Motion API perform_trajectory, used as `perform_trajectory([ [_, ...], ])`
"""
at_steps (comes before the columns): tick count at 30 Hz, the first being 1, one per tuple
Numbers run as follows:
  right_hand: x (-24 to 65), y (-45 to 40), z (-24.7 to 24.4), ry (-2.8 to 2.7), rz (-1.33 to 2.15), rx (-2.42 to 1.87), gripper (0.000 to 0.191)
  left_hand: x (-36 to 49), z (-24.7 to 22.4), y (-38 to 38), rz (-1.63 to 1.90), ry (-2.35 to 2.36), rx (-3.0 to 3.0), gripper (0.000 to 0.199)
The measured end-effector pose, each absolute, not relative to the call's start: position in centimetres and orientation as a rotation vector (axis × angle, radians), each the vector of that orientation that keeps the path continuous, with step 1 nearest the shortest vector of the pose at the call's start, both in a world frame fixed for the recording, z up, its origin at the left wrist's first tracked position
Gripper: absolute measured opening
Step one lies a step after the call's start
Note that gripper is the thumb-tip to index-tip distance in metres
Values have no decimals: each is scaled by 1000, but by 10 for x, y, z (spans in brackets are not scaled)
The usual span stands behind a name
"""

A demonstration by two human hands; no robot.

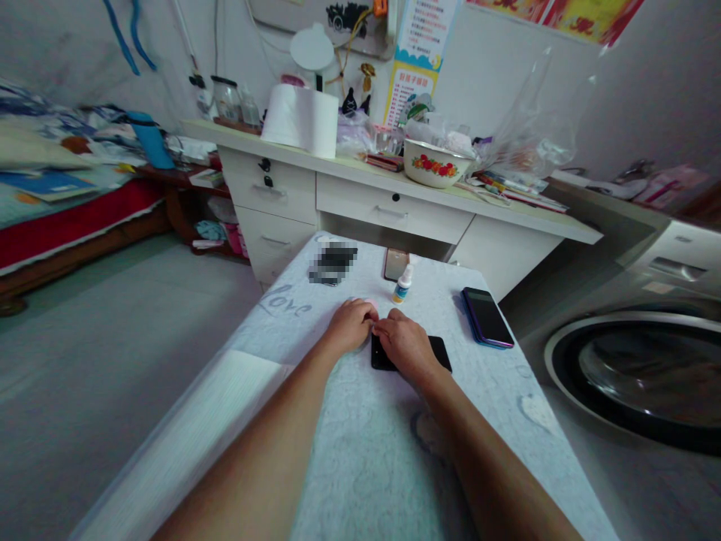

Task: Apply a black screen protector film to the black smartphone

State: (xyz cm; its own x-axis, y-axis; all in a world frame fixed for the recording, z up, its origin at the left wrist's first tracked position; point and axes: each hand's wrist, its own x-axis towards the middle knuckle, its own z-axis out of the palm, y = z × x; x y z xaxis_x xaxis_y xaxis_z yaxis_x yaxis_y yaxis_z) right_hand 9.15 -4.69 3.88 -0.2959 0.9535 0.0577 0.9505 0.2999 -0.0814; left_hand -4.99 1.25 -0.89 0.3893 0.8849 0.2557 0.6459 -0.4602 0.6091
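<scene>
A black phone (pixel 440 352) lies flat on the cloth-covered table. Across it rests my right hand (pixel 408 342), fingers curled and closed, its fingertips at the phone's left end. Just left of the phone is my left hand (pixel 352 324), also closed, with its fingertips almost meeting those of the right. Whatever the fingertips pinch is hidden or too small to name. A bit of something pink shows behind the left fingers. Beyond the hands stands a small white spray bottle (pixel 402 285) with a blue and yellow label.
A phone with a blue-purple edge (pixel 489 318) lies right on the table (pixel 360 466). Behind the bottle is a brownish phone-like object (pixel 396 264); a pixelated dark item (pixel 333 263) lies far left. A white desk (pixel 388 210) stands beyond, a washing machine (pixel 665 315) to the right.
</scene>
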Motion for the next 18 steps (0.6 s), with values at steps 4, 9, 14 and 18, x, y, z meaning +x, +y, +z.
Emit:
perform_trajectory([
  [4,90,-45,37,-2436,24,-1812,26,-50,-10,13,790,1316,2242,16],
  [9,91,-51,40,-2432,71,-1767,24,-51,-9,12,796,1312,2231,13],
  [14,94,-62,40,-2435,159,-1687,24,-51,-3,9,786,1301,2225,11],
  [18,97,-72,41,-2449,223,-1643,24,-51,3,6,764,1277,2223,8],
])
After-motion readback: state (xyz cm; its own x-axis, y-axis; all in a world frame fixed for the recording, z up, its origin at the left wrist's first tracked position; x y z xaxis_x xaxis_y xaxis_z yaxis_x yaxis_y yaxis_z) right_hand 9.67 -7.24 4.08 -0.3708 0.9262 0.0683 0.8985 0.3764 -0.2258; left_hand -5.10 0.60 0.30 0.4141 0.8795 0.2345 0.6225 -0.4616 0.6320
